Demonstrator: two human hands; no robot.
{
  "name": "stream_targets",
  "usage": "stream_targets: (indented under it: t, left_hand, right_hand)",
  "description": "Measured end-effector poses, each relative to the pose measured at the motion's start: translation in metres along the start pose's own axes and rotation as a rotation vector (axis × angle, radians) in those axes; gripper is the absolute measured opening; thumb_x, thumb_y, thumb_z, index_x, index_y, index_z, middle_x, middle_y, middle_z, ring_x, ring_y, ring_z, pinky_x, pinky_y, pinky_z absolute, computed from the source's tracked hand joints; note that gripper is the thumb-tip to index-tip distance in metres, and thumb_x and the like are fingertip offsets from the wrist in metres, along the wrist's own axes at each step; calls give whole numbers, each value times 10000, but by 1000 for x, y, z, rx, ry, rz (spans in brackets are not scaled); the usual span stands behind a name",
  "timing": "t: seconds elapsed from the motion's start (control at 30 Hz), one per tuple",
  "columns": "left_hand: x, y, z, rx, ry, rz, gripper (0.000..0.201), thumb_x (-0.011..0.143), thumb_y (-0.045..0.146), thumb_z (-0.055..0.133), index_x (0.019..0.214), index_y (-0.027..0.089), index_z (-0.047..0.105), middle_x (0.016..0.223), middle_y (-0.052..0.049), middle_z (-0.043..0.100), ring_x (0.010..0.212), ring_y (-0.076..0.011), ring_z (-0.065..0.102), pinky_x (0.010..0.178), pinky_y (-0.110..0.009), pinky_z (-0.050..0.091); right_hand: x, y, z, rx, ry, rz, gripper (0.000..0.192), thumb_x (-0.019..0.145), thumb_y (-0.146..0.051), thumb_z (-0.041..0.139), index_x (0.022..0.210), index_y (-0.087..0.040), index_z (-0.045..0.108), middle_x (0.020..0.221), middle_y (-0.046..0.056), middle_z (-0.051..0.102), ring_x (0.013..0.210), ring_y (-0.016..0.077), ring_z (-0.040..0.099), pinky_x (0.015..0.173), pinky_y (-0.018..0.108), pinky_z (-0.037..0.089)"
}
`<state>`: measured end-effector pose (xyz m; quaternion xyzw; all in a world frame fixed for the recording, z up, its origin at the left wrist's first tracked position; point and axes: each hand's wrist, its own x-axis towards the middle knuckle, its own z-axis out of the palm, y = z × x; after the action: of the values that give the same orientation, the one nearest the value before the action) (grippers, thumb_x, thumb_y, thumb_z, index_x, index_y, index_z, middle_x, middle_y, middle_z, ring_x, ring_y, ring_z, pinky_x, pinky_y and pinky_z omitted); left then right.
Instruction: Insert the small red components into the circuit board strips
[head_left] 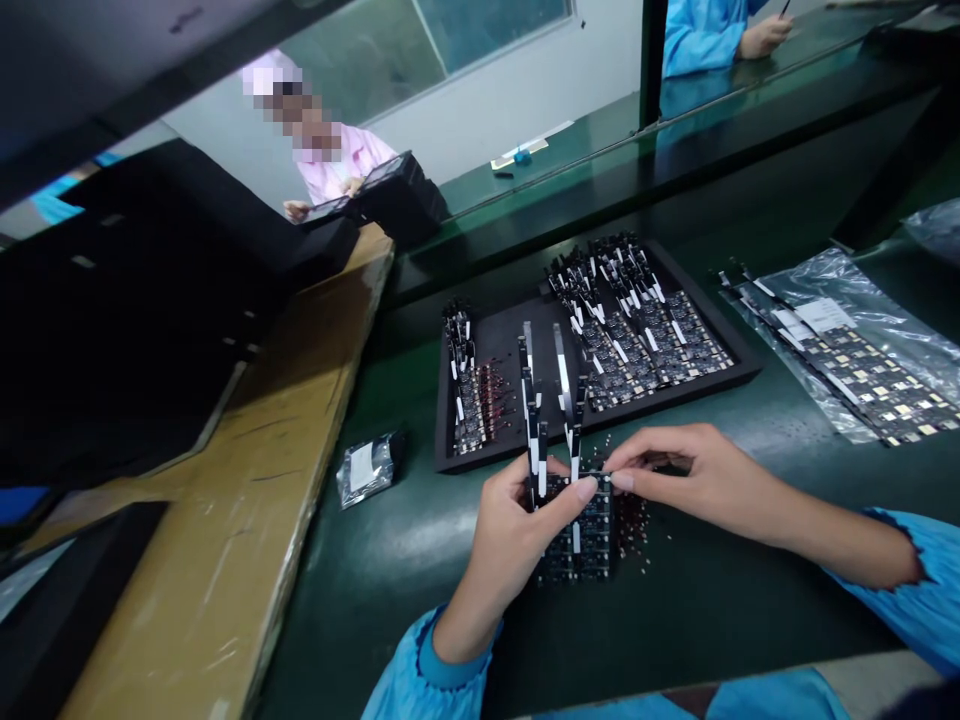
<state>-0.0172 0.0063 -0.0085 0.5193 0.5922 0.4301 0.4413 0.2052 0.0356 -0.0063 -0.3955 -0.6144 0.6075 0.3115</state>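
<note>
Centrally, near front edge of green worktop (390,560): left hand (517,530) closed around a black circuit panel (581,535), thumb and fingers clamping it so 2 long black-and-white strips (534,430) stand up from its top edge, probably to keep them clear of the surface. Right hand (690,475) pinched shut, thumb and forefinger tips meeting on panel's upper right corner, likely steadying or working a small part there; exact piece too small to tell. Small loose bits (637,520) scattered on worktop just right of panel. Black tray (510,345) just behind hands, holding 2 groups of similar panels, within reach. Clear bag with more boards (862,360) toward right edge. Small packet (367,465) left of tray. Cardboard sheet (247,480) along left edge.
</note>
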Motion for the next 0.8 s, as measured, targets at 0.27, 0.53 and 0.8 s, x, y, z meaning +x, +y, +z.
stream_targets:
  t: [0.27, 0.53, 0.8]
  left_hand:
    - [-3, 2, 2, -1, 15, -1, 187, 614, 252, 886, 614, 187, 711, 494, 33, 614, 427, -162, 490, 407, -240, 374]
    - [-3, -2, 0, -42, 67, -34, 193, 612, 275, 889, 655, 192, 720, 521, 11, 666, 445, -182, 548, 430, -256, 432]
    - [13, -3, -17, -278, 243, -89, 262, 610, 291, 881, 752, 199, 681, 600, -2, 712, 516, -224, 662, 487, -299, 543]
  right_hand:
    - [0, 1, 1, 65, -24, 49, 174, 860, -409, 755, 929, -253, 791, 868, -4, 782, 808, 186, 715, 731, 285, 552]
    - [-1, -4, 0, 53, -25, 16, 216, 881, -435, 732, 972, -244, 772, 934, 12, 781, 880, 211, 723, 784, 313, 560]
    - [1, -12, -40, -375, 44, -69, 263, 994, -441, 557, 1055, -247, 724, 892, 43, 749, 752, 201, 689, 628, 311, 496]
